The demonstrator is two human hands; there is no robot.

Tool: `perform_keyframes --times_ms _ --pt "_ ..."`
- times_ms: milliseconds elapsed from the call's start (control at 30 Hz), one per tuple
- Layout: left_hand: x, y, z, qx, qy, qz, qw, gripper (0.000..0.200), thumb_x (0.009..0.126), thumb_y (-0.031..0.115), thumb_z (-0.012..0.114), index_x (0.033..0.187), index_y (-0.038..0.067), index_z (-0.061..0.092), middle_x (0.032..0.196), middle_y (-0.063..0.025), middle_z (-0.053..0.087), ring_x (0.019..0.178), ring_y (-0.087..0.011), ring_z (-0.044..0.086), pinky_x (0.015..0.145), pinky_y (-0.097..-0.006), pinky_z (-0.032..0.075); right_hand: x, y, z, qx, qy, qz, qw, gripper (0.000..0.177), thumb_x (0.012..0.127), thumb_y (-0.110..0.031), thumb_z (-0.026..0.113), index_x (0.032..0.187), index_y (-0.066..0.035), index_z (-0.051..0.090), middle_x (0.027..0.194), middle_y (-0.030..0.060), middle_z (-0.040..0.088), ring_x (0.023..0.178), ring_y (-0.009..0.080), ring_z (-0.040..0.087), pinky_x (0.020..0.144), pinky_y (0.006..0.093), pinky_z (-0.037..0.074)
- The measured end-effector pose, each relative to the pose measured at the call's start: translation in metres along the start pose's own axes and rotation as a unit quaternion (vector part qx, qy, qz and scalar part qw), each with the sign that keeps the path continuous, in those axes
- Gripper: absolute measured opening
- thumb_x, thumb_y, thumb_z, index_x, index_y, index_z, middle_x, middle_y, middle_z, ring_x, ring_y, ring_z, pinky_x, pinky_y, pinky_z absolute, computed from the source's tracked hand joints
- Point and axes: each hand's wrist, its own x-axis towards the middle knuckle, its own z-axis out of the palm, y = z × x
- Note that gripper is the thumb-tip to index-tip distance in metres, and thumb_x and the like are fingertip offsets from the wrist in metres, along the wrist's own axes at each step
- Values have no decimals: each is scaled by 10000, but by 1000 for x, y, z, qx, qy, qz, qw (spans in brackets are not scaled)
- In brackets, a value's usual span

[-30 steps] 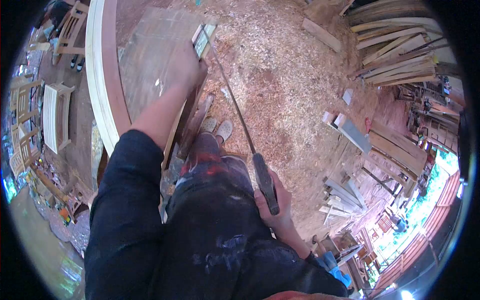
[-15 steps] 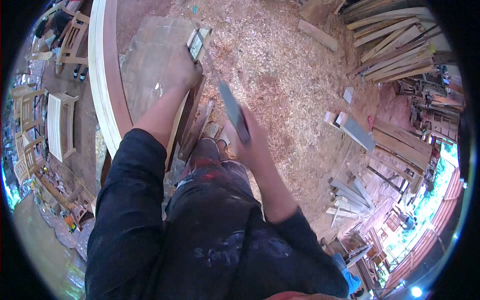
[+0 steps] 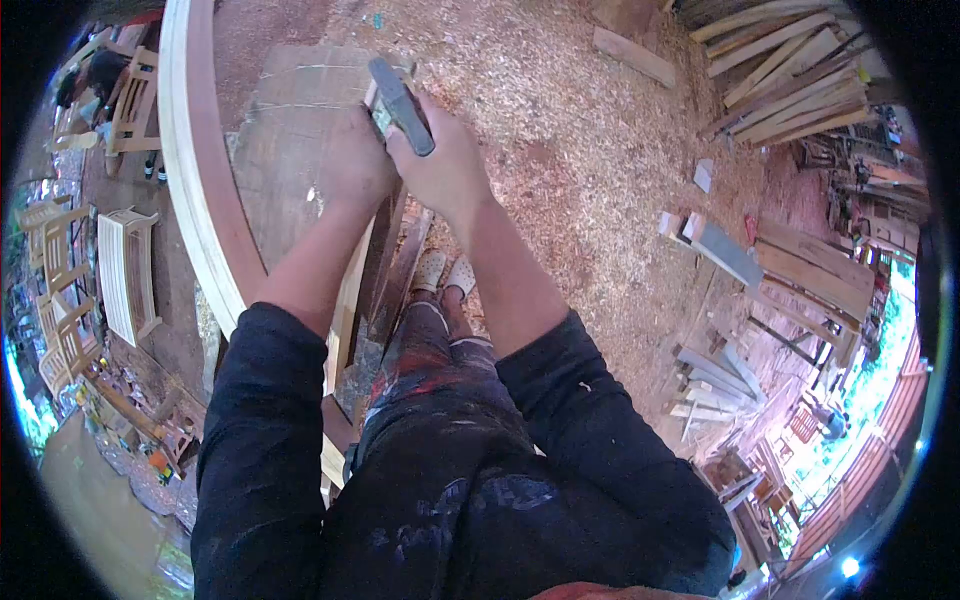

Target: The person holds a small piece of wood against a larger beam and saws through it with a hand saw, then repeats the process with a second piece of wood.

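Observation:
My right hand (image 3: 443, 160) is closed around a dark grey, bar-shaped tool (image 3: 401, 103); its exact kind does not show. Beside it, my left hand (image 3: 357, 165) is closed at the edge of the wooden work surface (image 3: 285, 130). Its fingers wrap a small block with pale edges, mostly hidden now under the grey tool and my right hand. The two hands are close together, and the tool lies across the top of the block.
A long curved timber (image 3: 205, 150) runs along the left. Wood shavings (image 3: 560, 190) cover the floor. Stacked planks (image 3: 800, 85) lie upper right, cut beams (image 3: 725, 255) at right. A slatted bench (image 3: 128, 275) and chairs stand left. Another person (image 3: 105, 75) is far left.
My right hand has moved up and left, bringing the grey tool from beside my legs onto the block at my left hand. My left hand stays near the same spot.

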Motion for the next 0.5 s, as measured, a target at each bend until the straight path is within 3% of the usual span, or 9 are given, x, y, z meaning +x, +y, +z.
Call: perform_keyframes --times_ms 133,233,333,400,500 --pt "-6 4 -12 -14 17 4 1000 440 989 286 643 1343 41 553 1200 -278 727 1058 -461 733 929 -572 563 4 11 12 -4 20 -4 1000 543 991 -270 733 1447 -3 612 1081 140 772 995 219 734 900 395 573" --pt "-5 7 -18 -71 -25 -42 996 414 990 251 627 1335 35 547 1173 -270 731 1067 -456 738 895 -578 579 3 1 8 -15 10 -6 1000 443 998 -228 731 1378 -15 656 964 62 737 860 172 706 783 334 570" --pt "-3 -2 -8 -127 -1 -29 991 372 977 185 616 1307 32 540 1107 -278 730 987 -458 751 846 -601 571 3 6 10 -8 8 7 1000 330 1014 -208 716 1281 -16 682 846 18 666 719 115 637 653 293 523" --pt "0 -6 -7 -149 -15 -22 989 388 960 149 617 1317 30 525 1108 -272 716 935 -434 760 797 -567 592 1 -3 9 9 -5 17 1000 269 1021 -200 708 1215 -15 685 792 1 630 653 90 600 592 280 491" --pt "2 -14 1 -159 30 16 987 419 934 122 631 1322 17 509 1130 -258 696 894 -405 766 761 -505 612 2 -25 7 10 -30 98 995 327 1033 -205 691 1285 -1 649 851 5 630 674 93 598 609 276 508"
